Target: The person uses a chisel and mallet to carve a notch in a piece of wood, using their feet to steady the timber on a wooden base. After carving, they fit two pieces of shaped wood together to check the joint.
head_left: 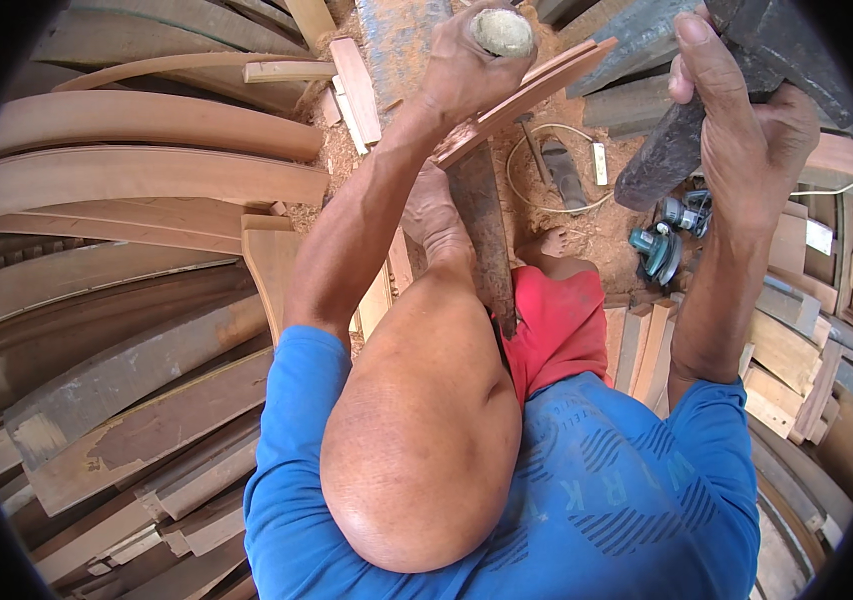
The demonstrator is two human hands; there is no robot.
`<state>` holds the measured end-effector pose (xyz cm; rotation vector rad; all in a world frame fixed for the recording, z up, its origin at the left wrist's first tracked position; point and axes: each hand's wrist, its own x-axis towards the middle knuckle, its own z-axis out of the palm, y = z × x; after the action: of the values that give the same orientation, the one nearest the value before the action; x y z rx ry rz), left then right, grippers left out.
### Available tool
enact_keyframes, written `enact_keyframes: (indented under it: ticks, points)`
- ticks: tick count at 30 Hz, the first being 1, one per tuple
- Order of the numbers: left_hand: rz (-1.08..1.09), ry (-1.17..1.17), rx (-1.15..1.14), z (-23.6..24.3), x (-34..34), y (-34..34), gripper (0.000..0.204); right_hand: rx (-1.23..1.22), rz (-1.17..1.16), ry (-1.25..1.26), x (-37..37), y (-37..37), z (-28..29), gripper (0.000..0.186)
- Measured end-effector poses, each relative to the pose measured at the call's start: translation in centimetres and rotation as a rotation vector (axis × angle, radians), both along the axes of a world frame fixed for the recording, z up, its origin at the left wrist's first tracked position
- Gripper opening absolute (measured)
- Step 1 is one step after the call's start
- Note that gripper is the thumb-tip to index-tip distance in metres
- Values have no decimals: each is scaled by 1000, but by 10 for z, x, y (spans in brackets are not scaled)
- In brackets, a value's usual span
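My left hand (462, 70) is closed around a tool handle with a pale round end (503, 32), held upright at the top centre. Right beside the hand, a thin reddish wood strip (547, 85) slants up to the right and rests on a dark narrow plank (482, 225). My bare foot (434, 210) presses beside that plank. My right hand (752, 135) grips a dark, heavy wooden block (662, 155), raised at the top right, apart from the strip. My raised knee (427, 440) hides the floor below.
Long curved wooden planks (147, 170) are stacked on the left, with short offcuts (787, 370) piled on the right. Teal power tools (659, 250) and a pale cable (547, 165) lie on the sawdust-covered ground ahead.
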<state>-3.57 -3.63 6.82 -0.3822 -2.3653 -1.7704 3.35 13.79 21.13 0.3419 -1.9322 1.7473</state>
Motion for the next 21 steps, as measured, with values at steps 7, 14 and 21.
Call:
enact_keyframes:
  ticks: [7, 14, 21]
  points:
    - [-54, 297, -29, -12, 14, 4, 31, 841, -57, -83, -17, 28, -47, 24]
    - [-118, 268, -31, -35, -1, -4, 38, 903, 35, -352, -11, 24, -40, 37]
    - [-217, 270, -68, -14, 5, 10, 34, 864, 42, -116, -13, 42, -84, 42]
